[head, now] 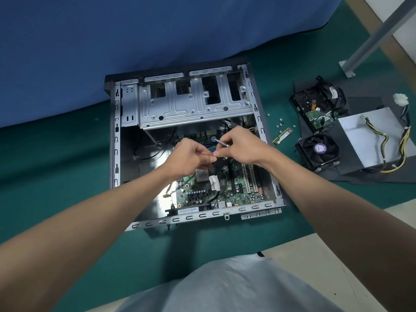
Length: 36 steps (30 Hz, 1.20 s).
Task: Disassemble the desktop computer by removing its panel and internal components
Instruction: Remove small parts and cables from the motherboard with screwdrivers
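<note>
Computer case (116, 140) lies open on green mat (56, 188), side facing up, motherboard (198, 194) exposed in near half. Both hands hover over board centre. Left hand (189, 156): fingers curled, pinching end of black cable (219, 163). Right hand (240, 146): fingers curled round slim metal tool (221, 143), fingertips meeting left hand at cable. Right of case: memory stick (283, 136) and loose screws (280, 125) on mat; cooling fan (317, 149), hard drive (310, 106), power supply (364, 136) on dark sheet (364, 102).

Loose screws (280, 125) on green mat (67, 176) suggest workshop
</note>
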Motion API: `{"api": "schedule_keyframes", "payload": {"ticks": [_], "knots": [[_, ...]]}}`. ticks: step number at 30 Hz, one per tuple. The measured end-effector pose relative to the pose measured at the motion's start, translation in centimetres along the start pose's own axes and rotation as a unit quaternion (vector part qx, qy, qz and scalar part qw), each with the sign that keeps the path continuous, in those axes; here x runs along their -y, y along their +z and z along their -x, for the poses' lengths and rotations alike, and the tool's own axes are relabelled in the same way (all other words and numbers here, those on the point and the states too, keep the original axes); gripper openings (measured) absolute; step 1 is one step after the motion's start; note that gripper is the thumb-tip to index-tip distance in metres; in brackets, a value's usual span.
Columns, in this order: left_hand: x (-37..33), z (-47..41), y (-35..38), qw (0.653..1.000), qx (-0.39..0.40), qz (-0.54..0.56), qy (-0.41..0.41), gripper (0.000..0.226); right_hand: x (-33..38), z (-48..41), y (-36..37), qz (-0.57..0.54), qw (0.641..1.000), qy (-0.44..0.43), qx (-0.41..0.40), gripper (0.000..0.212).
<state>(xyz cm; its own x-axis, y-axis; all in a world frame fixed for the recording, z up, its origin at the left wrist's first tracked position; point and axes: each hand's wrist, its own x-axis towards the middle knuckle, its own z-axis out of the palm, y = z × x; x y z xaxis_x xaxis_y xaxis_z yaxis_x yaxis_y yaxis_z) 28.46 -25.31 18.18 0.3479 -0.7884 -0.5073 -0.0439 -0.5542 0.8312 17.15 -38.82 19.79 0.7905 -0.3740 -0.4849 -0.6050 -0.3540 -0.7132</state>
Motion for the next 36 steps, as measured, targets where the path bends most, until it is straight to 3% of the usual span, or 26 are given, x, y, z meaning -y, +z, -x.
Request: {"api": "schedule_keyframes", "payload": {"ticks": [7, 15, 19, 23, 27, 31, 36], "knots": [[0.0, 0.0, 0.3, 1.000, -0.003, -0.003, 0.000, 0.008, 0.0, 0.0, -0.2, -0.020, 1.000, -0.001, 0.015, 0.007], [0.0, 0.1, 0.1, 1.000, -0.003, 0.011, -0.003, 0.012, 0.4, 0.4, 0.0, -0.031, 1.000, 0.003, -0.001, 0.013], [0.0, 0.1, 0.2, 1.000, 0.001, 0.015, -0.007, 0.014, 0.6, 1.5, -2.4, -0.097, 0.993, -0.005, -0.068, 0.007], [-0.2, -0.3, 0.6, 1.000, 0.007, -0.009, -0.007, 0.015, -1.7, 3.4, -6.7, -0.212, 0.957, 0.000, -0.197, 0.006], [-0.5, -0.8, 1.4, 0.999, 0.016, -0.039, -0.020, 0.013, -7.3, 4.3, -8.0, -0.201, 0.936, 0.083, -0.278, 0.014], [-1.0, -1.3, 1.9, 0.997, 0.028, -0.056, -0.034, 0.008, -13.1, 3.8, -4.3, -0.100, 0.942, 0.211, -0.242, 0.013], [-1.4, -1.5, 1.9, 0.996, 0.027, -0.067, -0.047, 0.003, -15.7, 2.7, 0.7, -0.028, 0.943, 0.263, -0.201, 0.024]]}}
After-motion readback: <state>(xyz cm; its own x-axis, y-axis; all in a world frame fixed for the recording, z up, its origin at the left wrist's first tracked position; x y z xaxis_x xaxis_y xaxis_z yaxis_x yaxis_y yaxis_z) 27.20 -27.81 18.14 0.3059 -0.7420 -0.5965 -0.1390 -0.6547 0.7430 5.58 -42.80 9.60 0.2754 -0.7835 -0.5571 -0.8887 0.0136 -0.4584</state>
